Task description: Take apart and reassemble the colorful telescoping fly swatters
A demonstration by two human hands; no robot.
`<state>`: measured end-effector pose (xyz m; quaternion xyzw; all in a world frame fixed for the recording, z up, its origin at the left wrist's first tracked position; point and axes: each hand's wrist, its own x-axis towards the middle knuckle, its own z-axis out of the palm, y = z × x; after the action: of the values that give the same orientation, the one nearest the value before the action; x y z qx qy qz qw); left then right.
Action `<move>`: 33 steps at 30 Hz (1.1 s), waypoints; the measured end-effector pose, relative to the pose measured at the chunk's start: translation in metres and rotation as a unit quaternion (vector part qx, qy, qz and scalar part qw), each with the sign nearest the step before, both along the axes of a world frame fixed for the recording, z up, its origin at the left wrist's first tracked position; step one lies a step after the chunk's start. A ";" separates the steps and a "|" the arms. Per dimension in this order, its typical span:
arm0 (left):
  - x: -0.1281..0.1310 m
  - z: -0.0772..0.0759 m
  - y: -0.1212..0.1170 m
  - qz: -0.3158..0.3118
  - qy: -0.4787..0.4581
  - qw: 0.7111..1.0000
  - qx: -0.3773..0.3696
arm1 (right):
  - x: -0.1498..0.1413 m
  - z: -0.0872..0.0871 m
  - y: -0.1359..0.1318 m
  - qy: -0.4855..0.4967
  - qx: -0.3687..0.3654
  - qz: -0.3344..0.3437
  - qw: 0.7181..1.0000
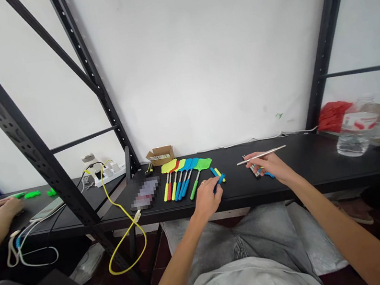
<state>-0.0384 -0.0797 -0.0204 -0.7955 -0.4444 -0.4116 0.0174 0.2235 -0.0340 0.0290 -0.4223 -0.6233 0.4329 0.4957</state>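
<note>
My left hand [207, 199] is closed on a blue plastic handle [221, 178] just above the front part of the black table. Beyond it lie a loose yellow handle [220, 173] and another blue handle [213, 171]. A thin silver metal rod [276, 149] is pinched between the fingers of my right hand [270, 166], held nearly level. Partly covered by that hand are more silver rods [255, 170] and something blue and curved [268, 174], perhaps a tool's grip. Left of my left hand, small fly swatters [184, 177] in yellow, red, blue and green lie in a row.
A phone [145, 193] with a yellow cable [128, 216] lies left of the swatters; a small cardboard box [161, 155] is behind. On the right stand a water bottle [356, 134] and a red bag [334, 116]. Another person's hands [6, 208] are at the far left.
</note>
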 end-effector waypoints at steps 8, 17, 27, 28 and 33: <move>-0.001 0.002 -0.001 -0.005 0.006 1.000 0.001 | -0.011 0.001 -0.009 -0.024 0.028 0.052 0.998; -0.001 0.001 -0.002 -0.010 0.009 1.000 -0.011 | -0.032 0.002 -0.021 0.000 0.026 0.113 0.993; -0.002 0.003 -0.002 -0.005 -0.006 1.000 -0.009 | -0.035 0.004 -0.026 -0.013 0.026 0.118 0.993; -0.003 0.003 -0.002 -0.006 -0.006 1.000 -0.009 | -0.036 0.004 -0.026 -0.012 0.026 0.116 0.993; -0.003 0.003 -0.002 -0.011 0.002 1.000 -0.005 | -0.039 0.001 -0.026 -0.016 0.036 0.111 0.993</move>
<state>-0.0410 -0.0817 -0.0177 -0.8011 -0.4380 -0.4078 0.0098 0.1846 -0.0596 0.0299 -0.3392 -0.6893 0.4562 0.4490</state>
